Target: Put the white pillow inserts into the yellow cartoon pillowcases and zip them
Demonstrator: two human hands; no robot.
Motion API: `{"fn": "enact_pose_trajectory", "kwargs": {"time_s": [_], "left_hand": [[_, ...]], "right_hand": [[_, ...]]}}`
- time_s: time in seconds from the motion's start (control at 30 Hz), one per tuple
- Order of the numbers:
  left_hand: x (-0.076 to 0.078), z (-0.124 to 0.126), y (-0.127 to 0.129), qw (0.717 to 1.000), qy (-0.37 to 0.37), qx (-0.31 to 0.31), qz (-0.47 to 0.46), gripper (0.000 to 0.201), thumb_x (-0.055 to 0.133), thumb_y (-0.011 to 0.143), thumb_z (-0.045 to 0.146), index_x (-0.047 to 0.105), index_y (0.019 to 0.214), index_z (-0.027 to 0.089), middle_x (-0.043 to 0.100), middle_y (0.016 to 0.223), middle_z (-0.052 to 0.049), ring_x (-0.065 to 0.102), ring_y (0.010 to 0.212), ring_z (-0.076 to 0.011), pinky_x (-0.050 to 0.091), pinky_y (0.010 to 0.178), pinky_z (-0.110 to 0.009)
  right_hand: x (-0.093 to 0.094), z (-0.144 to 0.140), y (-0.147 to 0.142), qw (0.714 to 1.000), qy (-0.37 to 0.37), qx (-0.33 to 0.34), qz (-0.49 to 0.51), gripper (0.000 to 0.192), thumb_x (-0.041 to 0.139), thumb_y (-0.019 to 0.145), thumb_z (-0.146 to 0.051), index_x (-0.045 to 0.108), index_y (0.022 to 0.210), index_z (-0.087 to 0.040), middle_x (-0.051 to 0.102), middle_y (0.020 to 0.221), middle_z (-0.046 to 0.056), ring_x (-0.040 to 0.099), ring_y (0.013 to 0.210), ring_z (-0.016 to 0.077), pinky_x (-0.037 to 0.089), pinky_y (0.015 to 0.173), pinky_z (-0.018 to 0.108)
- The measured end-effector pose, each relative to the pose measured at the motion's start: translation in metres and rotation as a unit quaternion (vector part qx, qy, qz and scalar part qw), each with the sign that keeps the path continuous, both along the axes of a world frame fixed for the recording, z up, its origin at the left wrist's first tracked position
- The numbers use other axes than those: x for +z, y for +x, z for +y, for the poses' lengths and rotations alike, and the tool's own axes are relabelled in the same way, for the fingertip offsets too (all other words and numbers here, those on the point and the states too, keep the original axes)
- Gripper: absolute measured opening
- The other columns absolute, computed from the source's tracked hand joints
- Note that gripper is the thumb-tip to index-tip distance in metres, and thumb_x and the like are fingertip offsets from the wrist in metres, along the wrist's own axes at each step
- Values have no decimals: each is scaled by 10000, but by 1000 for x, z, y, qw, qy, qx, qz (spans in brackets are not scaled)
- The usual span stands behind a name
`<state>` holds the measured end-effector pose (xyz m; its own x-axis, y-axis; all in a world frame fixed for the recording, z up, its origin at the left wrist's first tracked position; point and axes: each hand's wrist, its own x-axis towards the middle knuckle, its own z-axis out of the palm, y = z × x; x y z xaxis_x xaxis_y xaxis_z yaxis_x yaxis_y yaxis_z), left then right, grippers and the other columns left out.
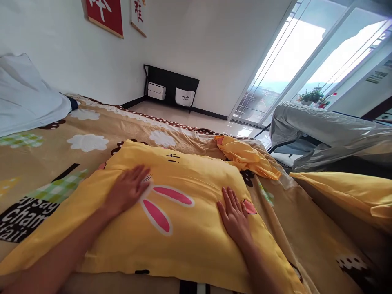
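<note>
A yellow pillow point(196, 241) with pink-and-white rabbit ears printed on it lies flat on the bed in front of me. My left hand point(128, 188) rests on its left part, palm down with the fingers stretched out, partly over the print. On the right part, beside a small pink patch, my right hand point(234, 214) lies flat with its fingers extended. Neither hand grips the cloth. Beyond the pillow's far right corner is a crumpled yellow cloth point(249, 157).
A patterned tan blanket point(122, 122) covers the bed. White fabric point(30, 94) lies at the far left, and another yellow item point(346, 194) at the right edge. Past the bed stand a black rack point(171, 79) and a chair draped in grey cloth point(324, 122), near glass doors point(275, 69).
</note>
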<state>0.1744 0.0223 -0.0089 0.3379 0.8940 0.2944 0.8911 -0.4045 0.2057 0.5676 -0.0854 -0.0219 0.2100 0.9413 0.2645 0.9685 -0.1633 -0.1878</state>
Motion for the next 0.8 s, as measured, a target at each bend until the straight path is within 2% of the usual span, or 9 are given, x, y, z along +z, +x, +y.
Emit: {"fn": "enact_pose_trajectory", "kwargs": {"time_s": [0.1,0.17,0.23,0.33,0.5,0.57,0.63,0.73,0.8], "left_hand": [[-1,-1,-42,990,-87,110,0,623,220,966,531,295,1515,247,249,1582,-53,236,1453,-250,219,1150,-469],[-3,-8,-66,981,-132,140,-4,652,192,966,542,228,1535,225,224,1590,-56,215,1460,-246,216,1151,-461],[-5,-17,-84,977,-152,150,-2,653,178,970,539,212,1537,217,206,1596,-39,189,1466,-239,192,1160,-455],[-8,-28,-97,974,-161,162,-1,647,182,973,525,232,1532,202,187,1602,-29,178,1468,-228,179,1168,-429],[-7,-32,-98,973,-159,164,-15,650,179,973,520,245,1528,186,214,1595,-51,192,1464,-233,183,1167,-425],[-5,-33,-96,974,-155,167,-17,641,189,970,512,256,1525,197,225,1591,-50,213,1458,-242,206,1157,-438],[-4,-33,-95,974,-152,170,-16,636,192,965,501,277,1518,198,234,1588,-52,235,1451,-247,221,1150,-445],[-8,-31,-97,972,-149,179,-15,657,192,946,530,311,1509,213,252,1582,-47,257,1444,-260,238,1144,-449],[-14,-29,-100,974,-139,179,-18,673,192,933,554,326,1505,225,270,1576,-41,276,1437,-262,250,1143,-443]], "right_hand": [[-23,-20,43,998,10,-24,53,684,227,956,-586,273,1519,-200,291,1560,89,262,1442,246,266,1148,508],[-35,-31,66,996,-1,-34,81,709,197,953,-594,311,1503,-161,348,1533,109,296,1428,246,287,1143,488],[-45,-39,82,996,-7,-42,72,711,158,957,-578,351,1484,-142,383,1513,108,290,1431,236,254,1159,485],[-55,-49,96,998,5,-47,36,701,139,961,-554,365,1477,-137,374,1520,91,264,1442,225,207,1179,474],[-62,-67,109,999,3,-49,7,677,143,944,-528,450,1420,-158,428,1486,94,326,1414,236,268,1150,469],[-54,-71,106,997,9,-78,-4,655,176,928,-524,494,1378,-169,485,1441,111,396,1373,256,331,1105,495],[-35,-69,89,992,61,-102,-32,646,192,919,-496,542,1318,-127,494,1422,158,420,1353,290,353,1077,524],[9,-57,28,975,190,-63,-93,548,248,938,-398,562,1281,-107,411,1484,168,332,1407,296,291,1111,532],[38,-47,-29,966,235,19,-103,469,339,949,-348,518,1341,-164,419,1488,124,334,1411,259,261,1135,499]]}}
